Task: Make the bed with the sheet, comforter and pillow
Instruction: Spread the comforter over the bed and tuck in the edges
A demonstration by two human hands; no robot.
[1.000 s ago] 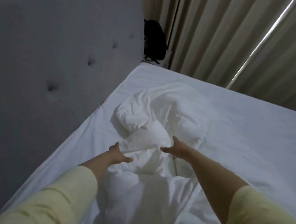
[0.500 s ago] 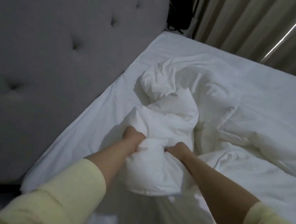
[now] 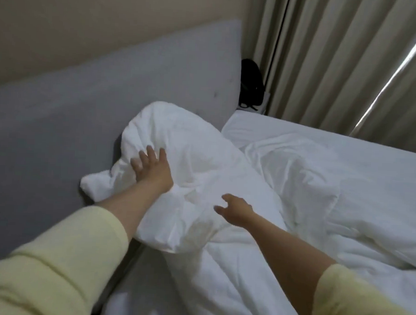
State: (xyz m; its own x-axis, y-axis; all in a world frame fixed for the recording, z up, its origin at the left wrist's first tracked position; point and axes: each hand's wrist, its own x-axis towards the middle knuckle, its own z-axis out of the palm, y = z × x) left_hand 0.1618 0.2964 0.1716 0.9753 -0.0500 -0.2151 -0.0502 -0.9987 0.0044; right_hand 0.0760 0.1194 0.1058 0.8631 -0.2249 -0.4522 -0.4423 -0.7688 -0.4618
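Note:
The bunched end of the white comforter (image 3: 193, 142) stands raised as a thick lump against the grey headboard (image 3: 84, 102). My left hand (image 3: 151, 168) presses on its left side with the fingers spread and straight. My right hand (image 3: 235, 208) is at the lump's lower right with loosely curled fingers that hold nothing; whether it touches the fabric I cannot tell. The rest of the comforter (image 3: 302, 186) lies crumpled over the middle of the bed. The white sheet (image 3: 375, 161) covers the mattress. No separate pillow shows.
Beige curtains (image 3: 328, 55) hang along the far side of the bed, with a bright slit of light at the right. A black bag (image 3: 250, 85) sits in the corner between headboard and curtain. A beige wall rises above the headboard.
Both hands gripped the comforter's bunched end half a second ago. They have let go, the lump now sits up against the headboard, and my view has lifted.

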